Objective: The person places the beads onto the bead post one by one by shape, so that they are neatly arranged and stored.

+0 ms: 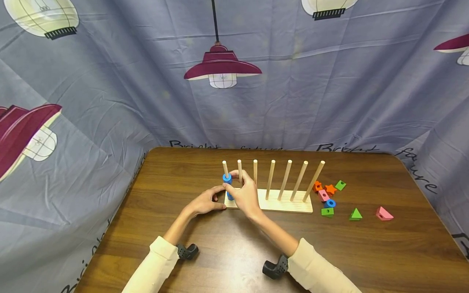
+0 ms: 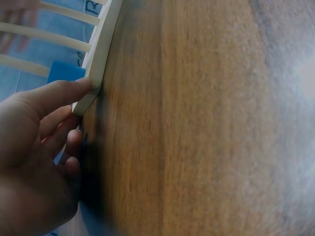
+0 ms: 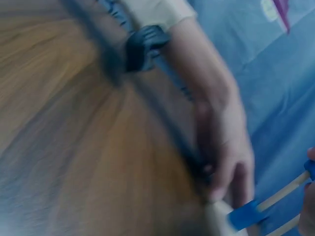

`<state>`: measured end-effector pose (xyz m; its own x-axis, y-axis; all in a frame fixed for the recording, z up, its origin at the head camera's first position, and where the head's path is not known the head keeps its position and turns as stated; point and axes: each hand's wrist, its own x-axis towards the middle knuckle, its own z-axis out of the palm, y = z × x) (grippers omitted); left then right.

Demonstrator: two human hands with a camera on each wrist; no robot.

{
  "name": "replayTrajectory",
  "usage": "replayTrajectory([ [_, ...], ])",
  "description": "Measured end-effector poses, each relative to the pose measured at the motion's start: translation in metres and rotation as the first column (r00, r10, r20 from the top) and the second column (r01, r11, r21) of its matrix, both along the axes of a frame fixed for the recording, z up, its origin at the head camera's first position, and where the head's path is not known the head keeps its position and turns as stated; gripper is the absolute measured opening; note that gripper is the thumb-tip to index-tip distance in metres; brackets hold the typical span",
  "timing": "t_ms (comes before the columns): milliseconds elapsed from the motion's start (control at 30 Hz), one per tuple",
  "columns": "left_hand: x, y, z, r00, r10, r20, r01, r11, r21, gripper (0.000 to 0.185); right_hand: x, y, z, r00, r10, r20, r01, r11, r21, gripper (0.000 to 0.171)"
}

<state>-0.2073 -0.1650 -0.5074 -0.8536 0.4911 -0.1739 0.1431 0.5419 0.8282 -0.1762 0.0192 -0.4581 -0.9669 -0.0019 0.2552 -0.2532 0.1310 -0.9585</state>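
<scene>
A wooden peg board (image 1: 286, 206) with a row of upright pegs lies in front of me. My right hand (image 1: 246, 196) pinches a blue ring (image 1: 227, 178) around the upper part of the leftmost peg. Lower on that same peg, a blue piece (image 3: 244, 215) sits at the base, partly hidden by the hand in the head view. The left hand (image 1: 205, 201) grips the left end of the board, its thumb at the front edge. In the left wrist view the thumb lies across the board's corner, close to the lower blue piece (image 2: 66, 72).
Right of the board lie loose blocks: orange stars (image 1: 330, 189), a pink block (image 1: 323, 195), a blue ring (image 1: 330, 203) and green rectangular blocks (image 1: 327, 212). Farther right are a green triangle (image 1: 355, 215) and a pink triangle (image 1: 384, 213). A grey curtain (image 1: 286, 101) hangs behind the table (image 1: 234, 252).
</scene>
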Motion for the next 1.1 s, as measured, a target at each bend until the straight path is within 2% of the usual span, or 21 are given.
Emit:
replayTrajectory([
  [200, 0.000, 0.000, -0.001, 1.000, -0.017, -0.025, 0.017, 1.000, 0.012, 0.071, 0.000, 0.002, -0.036, 0.997, 0.008, 0.080, -0.012, 0.999, 0.052, 0.032],
  [400, -0.001, 0.000, -0.002, 1.000, -0.018, -0.023, 0.018, 1.000, 0.009, 0.071, -0.002, 0.003, -0.053, 0.994, 0.016, 0.113, -0.024, 0.997, 0.069, 0.032],
  [500, -0.001, 0.001, -0.001, 1.000, -0.011, -0.011, 0.011, 1.000, 0.002, 0.071, -0.002, 0.004, -0.055, 0.993, 0.015, 0.121, -0.026, 0.996, 0.089, 0.035],
  [600, -0.002, 0.001, -0.001, 1.000, -0.012, -0.007, 0.012, 1.000, 0.001, 0.071, 0.000, 0.007, -0.054, 0.989, 0.026, 0.145, -0.045, 0.990, 0.134, 0.045],
  [767, -0.001, 0.000, -0.001, 1.000, -0.011, -0.009, 0.011, 1.000, 0.000, 0.070, 0.013, 0.020, -0.049, 0.978, 0.085, 0.189, -0.130, 0.963, 0.238, 0.068],
  [867, 0.000, 0.000, 0.000, 1.000, -0.012, -0.017, 0.012, 1.000, -0.002, 0.070, 0.025, 0.034, -0.047, 0.971, 0.141, 0.195, -0.193, 0.942, 0.275, 0.076],
  [1000, 0.000, -0.001, 0.000, 1.000, -0.008, -0.022, 0.008, 1.000, 0.004, 0.070, 0.039, 0.058, -0.043, 0.957, 0.205, 0.204, -0.264, 0.905, 0.333, 0.075],
  [1100, 0.001, -0.001, 0.001, 1.000, -0.003, -0.025, 0.004, 1.000, 0.007, 0.070, 0.046, 0.081, -0.038, 0.957, 0.220, 0.186, -0.278, 0.879, 0.387, 0.060],
])
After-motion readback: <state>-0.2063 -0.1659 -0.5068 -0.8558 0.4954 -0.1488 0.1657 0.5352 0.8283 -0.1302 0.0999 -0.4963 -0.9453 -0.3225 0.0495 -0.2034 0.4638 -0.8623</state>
